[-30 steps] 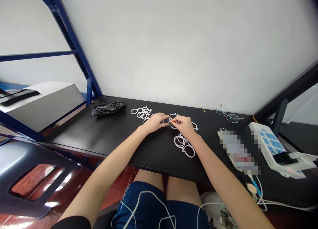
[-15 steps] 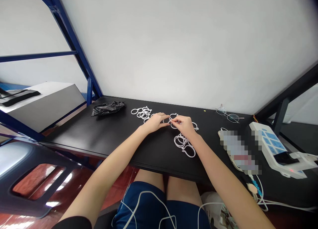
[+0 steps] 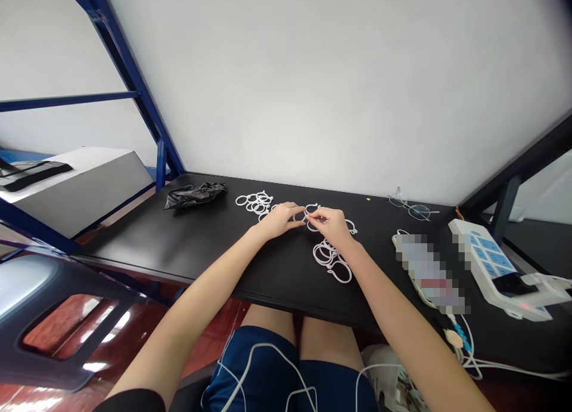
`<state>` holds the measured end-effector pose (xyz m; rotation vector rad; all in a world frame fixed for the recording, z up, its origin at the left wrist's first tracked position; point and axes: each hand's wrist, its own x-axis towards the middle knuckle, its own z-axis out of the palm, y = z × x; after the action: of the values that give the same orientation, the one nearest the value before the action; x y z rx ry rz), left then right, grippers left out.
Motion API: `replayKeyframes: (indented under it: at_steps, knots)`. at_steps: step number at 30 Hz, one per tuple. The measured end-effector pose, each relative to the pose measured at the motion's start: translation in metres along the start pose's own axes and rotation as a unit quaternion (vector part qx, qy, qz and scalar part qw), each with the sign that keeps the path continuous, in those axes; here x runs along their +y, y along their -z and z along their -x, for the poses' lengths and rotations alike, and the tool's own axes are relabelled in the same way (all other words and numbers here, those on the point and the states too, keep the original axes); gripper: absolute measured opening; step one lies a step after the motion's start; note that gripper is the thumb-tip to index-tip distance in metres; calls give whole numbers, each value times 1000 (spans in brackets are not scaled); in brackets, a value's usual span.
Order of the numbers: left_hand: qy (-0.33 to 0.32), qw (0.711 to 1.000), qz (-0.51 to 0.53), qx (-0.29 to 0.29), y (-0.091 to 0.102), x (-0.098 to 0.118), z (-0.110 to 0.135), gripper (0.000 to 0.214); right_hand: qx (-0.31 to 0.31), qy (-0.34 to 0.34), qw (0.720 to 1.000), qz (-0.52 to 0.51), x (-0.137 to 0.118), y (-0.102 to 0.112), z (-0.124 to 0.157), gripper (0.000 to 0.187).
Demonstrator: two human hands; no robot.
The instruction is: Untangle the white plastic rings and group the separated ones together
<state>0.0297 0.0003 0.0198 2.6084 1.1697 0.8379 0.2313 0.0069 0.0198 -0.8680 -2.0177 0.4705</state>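
My left hand [image 3: 280,219] and my right hand [image 3: 331,224] meet over the middle of the black table [image 3: 201,245], fingertips pinched together on a small white plastic ring [image 3: 309,217]. A chain of linked white rings [image 3: 331,259] lies under and just near of my right wrist. Another heap of loose white rings [image 3: 255,203] lies on the table just beyond my left hand.
A crumpled black bag [image 3: 195,194] sits at the far left of the table. Spectacles [image 3: 411,207] lie at the far right by the wall. A white and blue power strip [image 3: 489,263] and cables occupy the right side. A blue metal frame [image 3: 134,84] stands left.
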Motion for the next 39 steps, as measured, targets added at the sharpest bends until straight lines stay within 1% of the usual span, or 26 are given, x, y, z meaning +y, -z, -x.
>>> replayKeyframes:
  at_steps: [9,14,17,20,22,24,27,30,34,39]
  knots:
    - [-1,1000,-2,5,-2,-1,0,40,0,-10,1000,-2,-1,0,0,12]
    - [1,999,-20,26,-4,1,0,41,9,-16,1000,15,-3,0,-1,11]
    - [9,998,-44,39,-5,3,0,43,15,-37,999,24,-2,1,-1,10]
    - [21,996,-79,44,-5,4,0,44,1,-73,997,34,1,1,0,20]
    - [40,993,-104,44,-5,4,0,43,-20,-93,994,45,4,1,0,26]
    - [66,989,-120,47,-6,3,0,44,-44,-102,992,54,6,1,1,28]
    - [99,985,-130,51,-8,2,0,50,-74,-93,991,56,6,0,2,28]
    - [119,984,-129,44,-10,0,1,51,-89,-86,991,52,4,-1,2,28]
    - [126,984,-119,30,-10,0,1,43,-96,-87,990,51,1,-1,2,27]
    - [137,983,-119,18,-10,2,1,31,-90,-67,993,45,4,-2,2,28]
